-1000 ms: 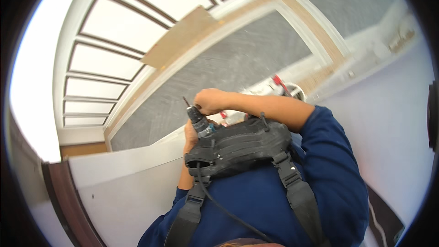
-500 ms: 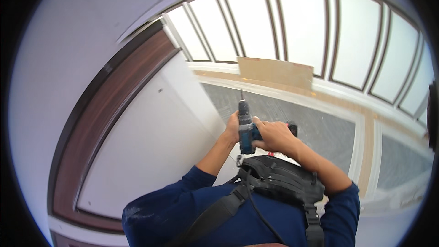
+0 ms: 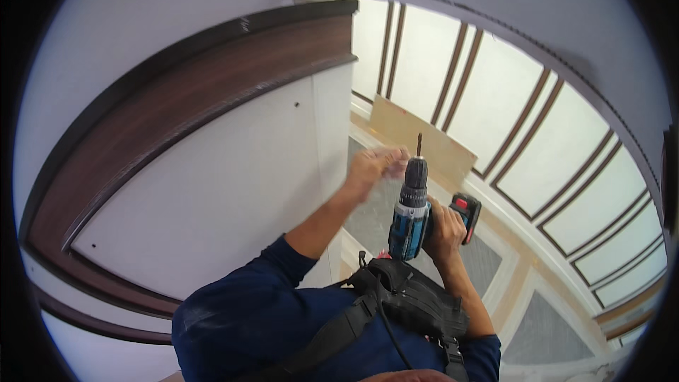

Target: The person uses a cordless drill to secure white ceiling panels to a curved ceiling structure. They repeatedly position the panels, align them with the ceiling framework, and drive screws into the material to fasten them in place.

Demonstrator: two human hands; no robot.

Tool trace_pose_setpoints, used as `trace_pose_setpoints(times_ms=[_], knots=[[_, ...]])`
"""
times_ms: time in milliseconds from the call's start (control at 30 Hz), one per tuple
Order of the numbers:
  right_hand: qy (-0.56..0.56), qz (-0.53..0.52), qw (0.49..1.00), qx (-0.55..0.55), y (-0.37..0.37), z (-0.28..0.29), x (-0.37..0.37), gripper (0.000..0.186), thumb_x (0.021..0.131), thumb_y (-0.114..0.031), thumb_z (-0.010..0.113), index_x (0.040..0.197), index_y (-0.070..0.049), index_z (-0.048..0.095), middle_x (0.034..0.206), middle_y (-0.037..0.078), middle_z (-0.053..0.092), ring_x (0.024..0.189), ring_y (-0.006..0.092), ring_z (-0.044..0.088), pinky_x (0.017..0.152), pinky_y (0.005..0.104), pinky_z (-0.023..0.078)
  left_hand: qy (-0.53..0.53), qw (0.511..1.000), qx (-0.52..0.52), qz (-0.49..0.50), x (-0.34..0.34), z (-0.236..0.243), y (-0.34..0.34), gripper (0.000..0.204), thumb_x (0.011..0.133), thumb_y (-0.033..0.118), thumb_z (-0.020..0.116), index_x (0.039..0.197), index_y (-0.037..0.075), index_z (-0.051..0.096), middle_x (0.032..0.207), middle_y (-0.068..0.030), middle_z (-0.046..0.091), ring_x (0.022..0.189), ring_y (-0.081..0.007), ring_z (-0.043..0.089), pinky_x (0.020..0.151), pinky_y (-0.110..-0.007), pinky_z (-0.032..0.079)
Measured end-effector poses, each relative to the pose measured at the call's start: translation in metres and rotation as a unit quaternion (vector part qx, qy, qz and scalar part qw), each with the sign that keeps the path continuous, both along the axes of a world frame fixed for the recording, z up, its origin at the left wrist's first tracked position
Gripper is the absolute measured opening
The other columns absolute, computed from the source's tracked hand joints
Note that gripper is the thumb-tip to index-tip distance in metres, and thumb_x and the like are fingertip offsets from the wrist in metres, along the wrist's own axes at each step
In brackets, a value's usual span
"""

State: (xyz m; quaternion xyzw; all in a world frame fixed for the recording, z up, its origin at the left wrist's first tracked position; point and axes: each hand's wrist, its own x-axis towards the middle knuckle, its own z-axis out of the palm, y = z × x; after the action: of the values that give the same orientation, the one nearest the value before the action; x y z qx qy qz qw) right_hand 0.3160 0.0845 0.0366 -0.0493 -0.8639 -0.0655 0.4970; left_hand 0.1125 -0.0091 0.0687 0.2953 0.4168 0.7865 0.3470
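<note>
A blue and black cordless drill (image 3: pixel 409 223) points away from me, with a dark drill bit (image 3: pixel 419 144) in its chuck. My right hand (image 3: pixel 445 232) is wrapped round its grip, and the black and red battery (image 3: pixel 468 216) sticks out past that hand. Just left of the chuck is my left hand (image 3: pixel 373 170), its thumb and fingers pinched together close to the bit. Its lower fingers are blurred, and whatever it may hold is too small to make out. Below the drill, a black waist pouch (image 3: pixel 417 296) hangs on a strap across my front.
On my left stands a white panel (image 3: pixel 219 170) framed by dark brown wood trim (image 3: pixel 212 64). White wall panels (image 3: pixel 495 99) with brown strips run along the far right. A tan board (image 3: pixel 424 140) leans at their foot, above a grey and beige floor (image 3: pixel 541 332).
My view has turned left, toward the brown-trimmed panel. The left hand has come off the drill's side and moved up beside the bit. The right hand still grips the drill.
</note>
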Motion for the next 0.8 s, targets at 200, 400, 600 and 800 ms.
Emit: trace_pose_setpoints(times_ms=[200, 400, 600, 800], knots=[[0.035, -0.039, 0.997, -0.06, -0.006, 0.009, 0.014, 0.054, 0.07, -0.023, 0.074, 0.12, -0.008, 0.06, 0.083, 0.008, 0.065, 0.072, 0.025, 0.065, 0.065, 0.0354, 0.048, 0.095, 0.995, 0.003, -0.001, -0.026, 0.037, 0.006, 0.031, 0.089, 0.014, 0.067, 0.115, -0.003, 0.064, 0.094, -0.0056, 0.067, 0.086, -0.0155, 0.064, 0.085, -0.029, 0.052], [0.084, 0.006, 0.925, -0.371, -0.005, 0.015, 0.007, 0.062, 0.068, -0.029, 0.08, 0.123, -0.009, 0.059, 0.1, 0.02, 0.069, 0.09, 0.0359, 0.068, 0.079, 0.0425, 0.054, -0.008, 0.977, 0.04, -0.211, -0.091, 0.07, 0.055, 0.027, 0.093, 0.008, 0.061, 0.117, -0.004, 0.06, 0.106, -0.0138, 0.066, 0.101, -0.0188, 0.064, 0.091, -0.031, 0.055], [0.1, 0.012, 0.932, -0.348, -0.029, 0.037, 0.029, 0.047, 0.073, -0.026, 0.075, 0.117, -0.012, 0.067, 0.092, 0.016, 0.071, 0.081, 0.0317, 0.071, 0.074, 0.0372, 0.055, 0.104, 0.971, -0.01, -0.215, -0.08, 0.104, 0.092, 0.031, 0.096, 0.007, 0.057, 0.124, -0.008, 0.054, 0.117, -0.017, 0.062, 0.108, -0.0209, 0.061, 0.098, -0.028, 0.052], [0.135, 0.031, 0.923, -0.358, -0.051, 0.022, 0.028, 0.049, 0.068, -0.023, 0.075, 0.115, -0.012, 0.066, 0.088, 0.015, 0.071, 0.077, 0.0316, 0.07, 0.069, 0.0379, 0.054, 0.095, 0.949, -0.035, -0.299, -0.081, 0.118, 0.083, 0.034, 0.096, 0.002, 0.057, 0.127, -0.008, 0.05, 0.12, -0.0175, 0.061, 0.104, -0.0206, 0.063, 0.095, -0.03, 0.055]])
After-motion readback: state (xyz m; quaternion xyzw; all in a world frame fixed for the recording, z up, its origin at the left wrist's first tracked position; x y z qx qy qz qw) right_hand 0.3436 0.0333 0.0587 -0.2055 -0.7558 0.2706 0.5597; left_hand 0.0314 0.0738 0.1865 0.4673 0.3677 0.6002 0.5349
